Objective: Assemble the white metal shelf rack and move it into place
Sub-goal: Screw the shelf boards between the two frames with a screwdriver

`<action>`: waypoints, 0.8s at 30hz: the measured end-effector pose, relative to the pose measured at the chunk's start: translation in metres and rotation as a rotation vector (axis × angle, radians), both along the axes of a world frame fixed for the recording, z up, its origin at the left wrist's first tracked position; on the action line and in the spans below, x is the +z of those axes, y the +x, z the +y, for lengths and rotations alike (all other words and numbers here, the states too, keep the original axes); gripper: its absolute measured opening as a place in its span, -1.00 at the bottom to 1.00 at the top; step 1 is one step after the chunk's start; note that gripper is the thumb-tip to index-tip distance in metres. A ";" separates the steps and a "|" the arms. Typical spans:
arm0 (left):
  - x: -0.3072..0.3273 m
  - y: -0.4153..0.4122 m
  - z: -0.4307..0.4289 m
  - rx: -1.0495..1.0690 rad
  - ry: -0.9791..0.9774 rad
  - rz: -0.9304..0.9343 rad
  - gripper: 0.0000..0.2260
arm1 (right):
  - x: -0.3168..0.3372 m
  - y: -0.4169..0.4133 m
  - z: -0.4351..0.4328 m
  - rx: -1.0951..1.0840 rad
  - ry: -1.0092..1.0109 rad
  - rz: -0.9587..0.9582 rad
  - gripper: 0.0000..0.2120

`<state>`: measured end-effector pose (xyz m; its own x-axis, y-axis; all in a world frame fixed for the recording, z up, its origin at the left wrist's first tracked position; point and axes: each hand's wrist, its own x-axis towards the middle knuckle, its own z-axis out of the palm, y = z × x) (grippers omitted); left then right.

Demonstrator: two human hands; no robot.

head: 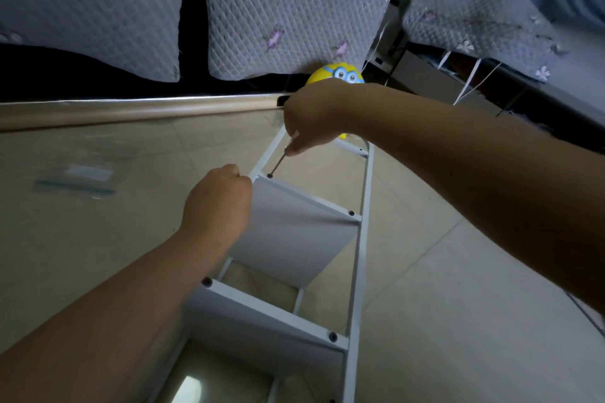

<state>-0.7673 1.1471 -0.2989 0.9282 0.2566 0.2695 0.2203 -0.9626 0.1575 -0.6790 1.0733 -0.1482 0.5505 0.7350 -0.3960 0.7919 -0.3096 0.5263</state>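
Left hand (pixel 217 203) grips the shelf rack (pixel 294 232) just beside the screw (pixel 270 175) where right hand (pixel 312 116) pinches a screwdriver (pixel 280 163).

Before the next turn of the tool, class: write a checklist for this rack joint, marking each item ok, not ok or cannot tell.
1. Tip of the tool meets the screw: ok.
2. The right hand pinches the tool: ok.
3. The left hand grips the rack beside that joint: ok.
4. A second screw sits at the shelf's other corner: ok.
5. First screw fully tight: cannot tell.
6. Spare fasteners in the plastic bag: cannot tell, blurred.
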 end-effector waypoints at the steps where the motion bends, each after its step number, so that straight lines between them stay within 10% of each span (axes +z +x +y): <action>1: 0.000 0.000 0.000 0.002 -0.006 0.001 -0.77 | -0.001 0.002 0.005 -0.098 0.011 0.061 -0.64; 5: 0.002 -0.002 -0.003 0.002 -0.014 -0.003 -0.76 | 0.003 0.001 0.019 -0.381 0.079 0.226 -0.69; 17: 0.001 -0.002 -0.002 -0.015 -0.059 -0.020 -0.77 | -0.004 -0.010 -0.009 0.081 0.181 0.009 -0.73; 24: -0.001 0.001 0.001 -0.007 -0.049 -0.002 -0.79 | -0.006 -0.015 -0.002 -0.182 0.201 0.118 -0.74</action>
